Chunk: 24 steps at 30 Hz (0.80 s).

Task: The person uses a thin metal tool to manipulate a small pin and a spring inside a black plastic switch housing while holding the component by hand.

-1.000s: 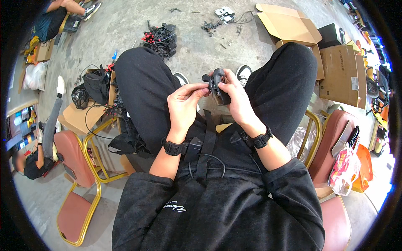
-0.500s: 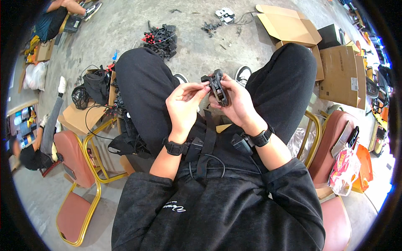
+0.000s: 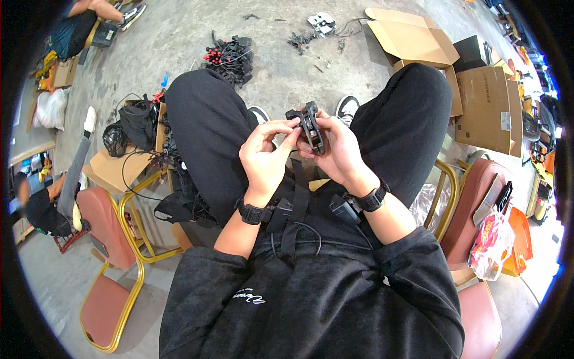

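Note:
Between my knees I hold up a small black plastic device part [image 3: 310,127] with a curved body and a short arm jutting to the left. My right hand [image 3: 341,143] is closed around its right side, thumb and fingers gripping the body. The fingertips of my left hand [image 3: 264,151] pinch together at the part's left edge, by the jutting arm. Whether a tiny piece sits in that pinch is too small to tell. Each wrist wears a black strap with a small black box attached.
On the floor ahead lies a heap of black parts with red tips [image 3: 230,58]. Open cardboard boxes [image 3: 484,107] stand at the right, and another box [image 3: 119,167] with black gear at the left. Pink chairs [image 3: 110,227] flank me. Other people sit at the far left.
My left hand has shifted slightly to the right and its fingertips have moved a little against the part. The black part has tilted slightly in my right hand.

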{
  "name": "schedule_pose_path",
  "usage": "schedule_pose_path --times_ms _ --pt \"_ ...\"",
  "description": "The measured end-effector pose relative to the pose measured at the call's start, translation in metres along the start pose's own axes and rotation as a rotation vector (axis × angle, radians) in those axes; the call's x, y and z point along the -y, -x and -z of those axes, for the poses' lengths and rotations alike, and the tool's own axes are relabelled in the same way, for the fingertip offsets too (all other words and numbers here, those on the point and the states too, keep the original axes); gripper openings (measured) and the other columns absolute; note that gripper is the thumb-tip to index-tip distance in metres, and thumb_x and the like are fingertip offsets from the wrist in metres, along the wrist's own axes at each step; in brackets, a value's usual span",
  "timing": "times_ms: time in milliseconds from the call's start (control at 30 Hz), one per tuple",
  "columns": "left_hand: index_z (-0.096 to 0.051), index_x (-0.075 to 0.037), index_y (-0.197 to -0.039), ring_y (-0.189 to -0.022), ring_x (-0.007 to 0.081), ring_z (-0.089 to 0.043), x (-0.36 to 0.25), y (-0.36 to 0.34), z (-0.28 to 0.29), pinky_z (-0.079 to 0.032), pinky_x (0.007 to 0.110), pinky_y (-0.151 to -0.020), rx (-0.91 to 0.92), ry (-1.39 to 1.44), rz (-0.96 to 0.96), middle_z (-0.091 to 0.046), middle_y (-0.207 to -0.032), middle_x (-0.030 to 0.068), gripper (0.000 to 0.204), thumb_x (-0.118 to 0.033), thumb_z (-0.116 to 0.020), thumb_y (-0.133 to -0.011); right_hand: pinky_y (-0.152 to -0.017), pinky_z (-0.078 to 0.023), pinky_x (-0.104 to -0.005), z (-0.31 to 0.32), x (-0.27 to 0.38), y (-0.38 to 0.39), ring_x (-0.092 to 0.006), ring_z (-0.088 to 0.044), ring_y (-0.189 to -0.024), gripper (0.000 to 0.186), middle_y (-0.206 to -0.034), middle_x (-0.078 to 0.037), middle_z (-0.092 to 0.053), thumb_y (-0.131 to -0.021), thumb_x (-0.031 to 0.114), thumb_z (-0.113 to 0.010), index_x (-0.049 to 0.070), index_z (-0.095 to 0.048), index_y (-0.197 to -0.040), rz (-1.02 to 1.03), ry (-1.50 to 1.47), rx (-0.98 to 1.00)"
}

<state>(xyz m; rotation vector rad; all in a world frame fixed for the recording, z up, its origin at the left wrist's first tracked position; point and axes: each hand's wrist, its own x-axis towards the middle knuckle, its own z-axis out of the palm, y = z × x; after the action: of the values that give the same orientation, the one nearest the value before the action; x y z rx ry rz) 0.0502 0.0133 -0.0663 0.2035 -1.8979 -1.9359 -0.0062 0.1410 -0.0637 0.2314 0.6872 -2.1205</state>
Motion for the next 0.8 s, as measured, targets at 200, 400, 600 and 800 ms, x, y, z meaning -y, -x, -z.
schedule_pose_path --times_ms 200,400,600,800 --pt "-0.056 0.004 -0.089 -0.091 0.0187 -0.062 -0.006 -0.001 -0.003 -0.051 0.027 -0.080 -0.046 0.106 0.148 -0.063 -0.095 0.0156 0.018 0.015 -0.061 -0.075 -0.057 -0.037 -0.0271 -0.002 0.001 0.001 -0.0152 -0.049 -0.067 0.024 -0.086 -0.006 -0.054 -0.090 0.018 -0.035 0.006 -0.046 -0.108 -0.004 -0.064 -0.011" --pt "-0.059 0.004 -0.088 -0.090 0.0173 -0.060 0.000 -0.001 -0.001 -0.049 0.027 -0.080 0.000 -0.022 -0.098 -0.060 -0.097 0.0129 0.019 0.016 -0.062 -0.073 -0.057 -0.037 -0.0268 -0.003 0.000 0.002 -0.0150 -0.049 -0.068 0.022 -0.085 -0.006 -0.054 -0.090 0.017 -0.036 0.006 -0.046 -0.106 -0.003 -0.075 -0.004" --pt "-0.058 0.003 -0.086 -0.088 0.0183 -0.060 -0.001 -0.002 -0.002 -0.048 0.027 -0.080 0.030 -0.054 -0.185 -0.058 -0.096 0.0122 0.019 0.015 -0.064 -0.072 -0.057 -0.037 -0.0262 -0.003 -0.001 0.001 -0.0137 -0.049 -0.068 0.019 -0.084 -0.005 -0.054 -0.090 0.018 -0.036 0.008 -0.045 -0.103 0.024 -0.057 -0.044" --pt "-0.054 0.005 -0.088 -0.091 0.0191 -0.059 -0.005 -0.001 0.000 -0.048 0.028 -0.081 0.051 0.241 -0.087 -0.057 -0.096 0.0115 0.019 0.017 -0.059 -0.074 -0.059 -0.039 -0.0275 -0.014 0.002 0.003 -0.0145 -0.050 -0.069 0.020 -0.083 -0.005 -0.054 -0.090 0.018 -0.035 0.007 -0.047 -0.103 0.006 -0.026 -0.175"
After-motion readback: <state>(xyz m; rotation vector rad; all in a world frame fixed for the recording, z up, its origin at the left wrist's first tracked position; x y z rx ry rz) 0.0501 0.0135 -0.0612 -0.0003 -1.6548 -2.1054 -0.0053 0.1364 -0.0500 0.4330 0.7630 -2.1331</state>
